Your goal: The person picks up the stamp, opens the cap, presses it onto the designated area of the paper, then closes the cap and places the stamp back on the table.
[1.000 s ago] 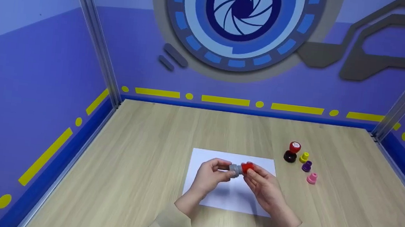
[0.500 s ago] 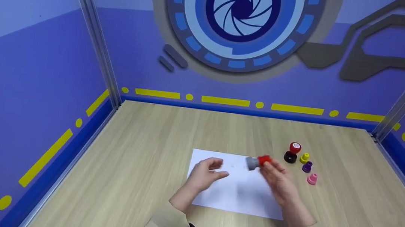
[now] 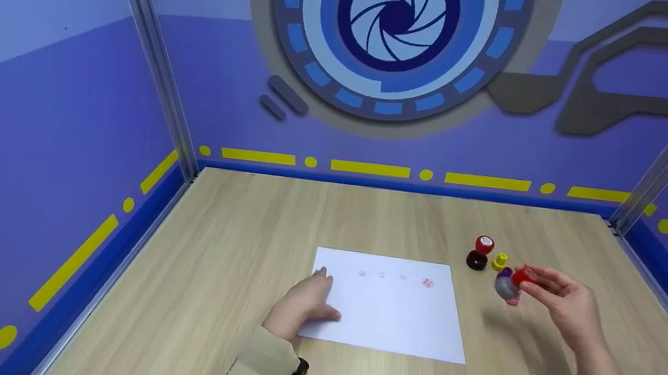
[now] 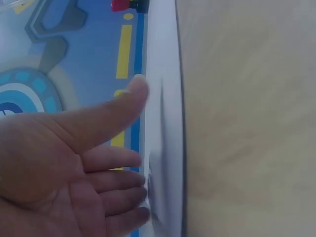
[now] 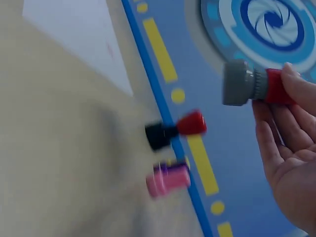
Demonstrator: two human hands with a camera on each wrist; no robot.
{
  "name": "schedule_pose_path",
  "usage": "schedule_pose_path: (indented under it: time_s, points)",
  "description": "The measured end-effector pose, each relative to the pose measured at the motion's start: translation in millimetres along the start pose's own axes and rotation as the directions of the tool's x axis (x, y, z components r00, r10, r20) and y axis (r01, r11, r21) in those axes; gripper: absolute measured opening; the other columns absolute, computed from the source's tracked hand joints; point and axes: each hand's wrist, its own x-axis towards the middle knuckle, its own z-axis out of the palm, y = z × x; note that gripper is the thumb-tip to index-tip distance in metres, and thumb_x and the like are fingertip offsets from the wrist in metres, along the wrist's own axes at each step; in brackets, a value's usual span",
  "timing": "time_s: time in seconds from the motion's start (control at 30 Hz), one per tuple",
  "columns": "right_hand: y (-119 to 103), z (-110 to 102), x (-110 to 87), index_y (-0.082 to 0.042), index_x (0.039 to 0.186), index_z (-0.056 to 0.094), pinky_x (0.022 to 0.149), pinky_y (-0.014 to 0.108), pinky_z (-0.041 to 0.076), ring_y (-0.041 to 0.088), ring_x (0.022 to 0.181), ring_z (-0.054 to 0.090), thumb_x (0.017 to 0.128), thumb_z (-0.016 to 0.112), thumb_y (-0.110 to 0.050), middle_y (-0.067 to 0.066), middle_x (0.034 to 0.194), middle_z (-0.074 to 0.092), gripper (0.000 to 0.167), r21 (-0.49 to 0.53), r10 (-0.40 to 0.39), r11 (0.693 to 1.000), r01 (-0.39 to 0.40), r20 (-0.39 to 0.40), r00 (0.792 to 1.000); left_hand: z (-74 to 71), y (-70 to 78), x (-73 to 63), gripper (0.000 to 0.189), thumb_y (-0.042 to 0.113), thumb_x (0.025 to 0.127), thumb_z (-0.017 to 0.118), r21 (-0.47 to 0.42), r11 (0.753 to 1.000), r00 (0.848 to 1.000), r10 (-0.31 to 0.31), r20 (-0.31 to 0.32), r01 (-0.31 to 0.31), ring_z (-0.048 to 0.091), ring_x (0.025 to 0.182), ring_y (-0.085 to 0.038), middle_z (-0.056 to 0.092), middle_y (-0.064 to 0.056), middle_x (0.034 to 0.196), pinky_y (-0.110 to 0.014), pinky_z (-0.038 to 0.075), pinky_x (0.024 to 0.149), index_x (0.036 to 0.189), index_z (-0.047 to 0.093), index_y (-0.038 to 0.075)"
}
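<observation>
My right hand (image 3: 572, 309) pinches a stamp (image 5: 238, 84) by its red handle, between thumb and fingers. A grey cap covers the stamp's other end, which points left in the right wrist view. In the head view the stamp is held above the table right of the paper, overlapping the purple and pink stamps there. My left hand (image 3: 304, 301) lies at the left edge of a white sheet of paper (image 3: 388, 320), fingers extended and thumb spread over the sheet. Several small, faint red prints (image 3: 427, 282) run in a row along the sheet's upper part.
Right of the paper stand a red-topped stamp with a black base (image 3: 476, 261), a small yellow stamp (image 3: 500, 262), a purple stamp (image 3: 506, 271) and a pink stamp (image 5: 168, 181). Blue panels (image 3: 290, 133) wall the wooden table (image 3: 228, 251) at the back and sides.
The left hand has let go of the grey cap and moved down-left onto the paper's edge. The right hand has carried the capped stamp rightward, uncovering the red prints.
</observation>
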Motion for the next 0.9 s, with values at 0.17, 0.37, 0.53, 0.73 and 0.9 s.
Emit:
schedule_pose_path:
  time_s: [0.17, 0.37, 0.53, 0.73, 0.9]
  points:
    - [26, -20, 0.3, 0.001, 0.14, 0.058, 0.079, 0.003, 0.05, -0.016, 0.092, 0.061, 0.092, 0.077, -0.04, -0.027, 0.106, 0.069, 0.065, -0.139, 0.052, 0.989, -0.044, 0.059, 0.997, 3.2, -3.1, -0.7, 0.084, 0.02, 0.081, 0.089, 0.021, 1.0, 1.0, 0.016, 0.003, -0.016, 0.034, 0.153, -0.04, 0.034, -0.029, 0.163, -0.047, 0.029, 0.128, 0.148, 0.048, -0.007]
    - [43, -27, 2.6, -0.001, 0.143, 0.057, 0.08, 0.004, 0.051, -0.017, 0.094, 0.059, 0.092, 0.077, -0.041, 0.013, 0.131, 0.07, 0.068, -0.198, 0.107, 0.977, -0.081, 0.122, 0.987, 2.4, -2.0, -0.1, 0.084, 0.022, 0.082, 0.089, 0.025, 1.0, 1.0, 0.01, 0.01, -0.01, 0.032, 0.155, -0.039, 0.033, -0.027, 0.164, -0.046, 0.028, 0.129, 0.149, 0.047, -0.005]
    - [49, -26, 4.4, -0.005, 0.145, 0.057, 0.085, 0.008, 0.051, -0.009, 0.102, 0.059, 0.092, 0.076, -0.043, 0.024, 0.141, 0.062, 0.068, -0.262, 0.134, 0.961, -0.091, 0.152, 0.979, 2.2, -1.5, -0.2, 0.084, 0.023, 0.081, 0.089, 0.024, 1.0, 1.0, 0.004, 0.008, -0.005, 0.032, 0.154, -0.039, 0.034, -0.026, 0.164, -0.047, 0.029, 0.129, 0.149, 0.048, -0.005]
    - [51, -22, 5.1, -0.007, 0.148, 0.053, 0.094, 0.017, 0.054, 0.014, 0.119, 0.065, 0.092, 0.077, -0.041, 0.022, 0.142, 0.062, 0.07, -0.294, 0.151, 0.951, -0.093, 0.182, 0.972, 0.7, -1.0, -0.3, 0.084, 0.024, 0.081, 0.089, 0.047, 0.999, 1.0, 0.021, 0.009, -0.022, 0.033, 0.154, -0.039, 0.034, -0.027, 0.163, -0.046, 0.03, 0.128, 0.148, 0.048, -0.006]
    - [40, -26, 9.1, -0.007, 0.15, 0.05, 0.096, 0.021, 0.052, -0.004, 0.111, 0.06, 0.093, 0.075, -0.043, 0.018, 0.146, 0.061, 0.072, -0.271, 0.122, 0.96, -0.072, 0.172, 0.978, 0.7, -1.1, -0.9, 0.084, 0.023, 0.082, 0.089, 0.052, 0.998, 1.0, 0.025, 0.009, -0.025, 0.033, 0.154, -0.039, 0.033, -0.028, 0.163, -0.047, 0.03, 0.128, 0.148, 0.048, -0.007]
